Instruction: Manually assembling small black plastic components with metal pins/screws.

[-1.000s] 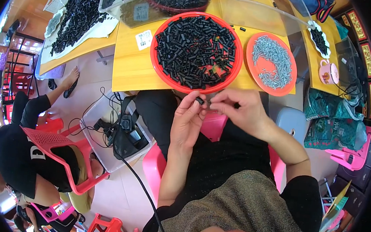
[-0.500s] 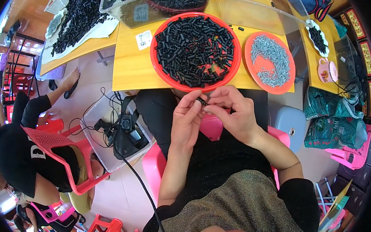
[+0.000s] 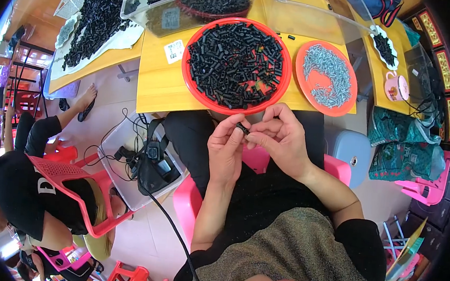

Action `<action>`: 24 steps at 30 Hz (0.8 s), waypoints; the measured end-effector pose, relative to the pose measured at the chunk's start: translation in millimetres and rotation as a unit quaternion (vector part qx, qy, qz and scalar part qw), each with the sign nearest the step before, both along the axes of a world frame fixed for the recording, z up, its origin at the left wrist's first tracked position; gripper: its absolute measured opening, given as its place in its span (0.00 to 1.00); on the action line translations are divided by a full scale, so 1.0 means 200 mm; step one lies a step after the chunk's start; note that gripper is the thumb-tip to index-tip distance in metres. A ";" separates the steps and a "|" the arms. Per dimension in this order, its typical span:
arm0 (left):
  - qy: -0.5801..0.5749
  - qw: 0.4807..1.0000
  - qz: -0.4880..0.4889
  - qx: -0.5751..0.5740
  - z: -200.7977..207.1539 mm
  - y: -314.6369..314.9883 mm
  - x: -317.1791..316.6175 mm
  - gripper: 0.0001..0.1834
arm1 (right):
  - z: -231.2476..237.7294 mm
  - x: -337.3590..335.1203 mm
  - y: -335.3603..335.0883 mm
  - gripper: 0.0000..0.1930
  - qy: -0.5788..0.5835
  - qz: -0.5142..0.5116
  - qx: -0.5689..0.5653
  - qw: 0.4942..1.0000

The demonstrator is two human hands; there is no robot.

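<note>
Black and short, one tube (image 3: 242, 127) sat pinched in my left hand (image 3: 227, 146) near the red basin (image 3: 232, 110), slanting toward my right hand (image 3: 287, 145), whose fingertips met that end, grip unclear.

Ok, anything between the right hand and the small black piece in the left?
Nothing visible: the left hand pinches the small black piece, and the right hand is right beside it, perhaps touching. The red basin lies beyond both hands, not between them.
</note>
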State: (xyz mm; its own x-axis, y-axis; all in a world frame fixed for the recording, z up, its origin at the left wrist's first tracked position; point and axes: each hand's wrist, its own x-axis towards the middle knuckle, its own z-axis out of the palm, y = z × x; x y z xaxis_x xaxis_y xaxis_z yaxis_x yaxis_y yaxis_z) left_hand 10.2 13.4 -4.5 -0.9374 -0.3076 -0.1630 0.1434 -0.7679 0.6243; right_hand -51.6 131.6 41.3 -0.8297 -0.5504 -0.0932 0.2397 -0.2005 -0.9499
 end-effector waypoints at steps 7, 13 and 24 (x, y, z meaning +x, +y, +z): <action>0.027 0.997 -0.020 0.063 0.00 0.00 0.00 0.14 | 0.01 0.01 0.01 0.15 -0.008 0.005 0.005 1.000; 0.019 0.993 0.025 -0.114 0.02 0.00 0.01 0.14 | -0.01 0.04 0.01 0.16 0.100 -0.019 0.074 0.992; 0.025 0.985 0.038 -0.165 0.03 0.04 0.00 0.14 | -0.04 0.06 0.03 0.19 0.372 -0.101 0.162 0.909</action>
State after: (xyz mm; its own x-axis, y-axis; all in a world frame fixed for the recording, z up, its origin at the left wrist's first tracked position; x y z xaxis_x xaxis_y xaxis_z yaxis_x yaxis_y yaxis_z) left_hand 10.6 21.3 1.8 -0.9136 -0.4066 0.0038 0.2302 -0.5097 0.8290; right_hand -39.6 137.5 33.1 -0.8107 -0.4237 0.4040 -0.5027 0.1501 -0.8513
